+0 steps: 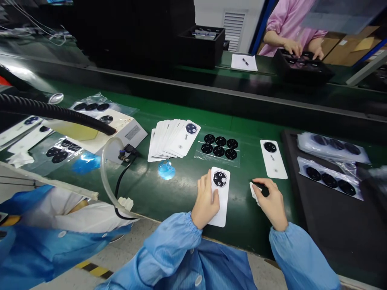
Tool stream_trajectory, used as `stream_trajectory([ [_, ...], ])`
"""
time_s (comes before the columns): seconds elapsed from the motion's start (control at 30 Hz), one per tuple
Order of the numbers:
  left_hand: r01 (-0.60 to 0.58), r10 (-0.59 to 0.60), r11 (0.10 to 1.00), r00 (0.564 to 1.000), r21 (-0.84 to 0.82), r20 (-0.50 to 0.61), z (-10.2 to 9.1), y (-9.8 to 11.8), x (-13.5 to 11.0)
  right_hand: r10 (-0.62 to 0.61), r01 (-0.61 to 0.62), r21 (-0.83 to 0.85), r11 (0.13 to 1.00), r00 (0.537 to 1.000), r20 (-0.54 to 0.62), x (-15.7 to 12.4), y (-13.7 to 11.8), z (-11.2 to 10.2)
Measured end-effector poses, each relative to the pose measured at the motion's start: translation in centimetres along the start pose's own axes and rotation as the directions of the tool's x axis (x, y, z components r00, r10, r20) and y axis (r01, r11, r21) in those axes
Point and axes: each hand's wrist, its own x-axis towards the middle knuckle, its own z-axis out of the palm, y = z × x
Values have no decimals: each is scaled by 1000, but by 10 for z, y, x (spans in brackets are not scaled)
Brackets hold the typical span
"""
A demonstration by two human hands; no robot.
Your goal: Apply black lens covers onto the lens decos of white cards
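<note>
Cards (pixel 172 139) lie left of a 6-ring sheet (pixel 217 147) on the conveyor belt (pixel 248 225).

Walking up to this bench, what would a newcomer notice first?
Probably the fanned stack of white cards on the green belt, next to a clear sheet of black round parts. Below them, the left hand rests on a white card bearing a black disc, while a black corrugated hose crosses from the left.

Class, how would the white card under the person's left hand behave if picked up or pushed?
The white card probably feels light and fairly stiff: it lies flat, without curling, under the left hand. Being thin and smooth-looking, it would likely slide easily over the green bench top rather than roll or tip.
</note>
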Motion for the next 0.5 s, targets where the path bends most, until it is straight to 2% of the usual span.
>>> stream_trajectory([
  [0.1,-61,65,989,998,136,-23,-2,8,-3,-64,64,5,998,997,-33,13,-9,-1],
  [0.17,-131,145,959,989,252,-38,-6,14,7,-119,119,23,993,993,-27,30,-19,-1],
  [0.23,-207,226,920,974,334,-19,-10,18,30,-188,186,52,981,982,34,52,-29,2],
  [0.3,-259,264,893,964,368,36,-11,22,65,-265,254,89,963,952,151,74,-35,7],
  [0.4,-282,261,845,959,454,109,-3,23,117,-327,305,118,945,885,332,101,-32,20],
  [0.5,-274,232,787,962,553,147,8,22,148,-315,303,98,948,844,435,112,-20,34],
])
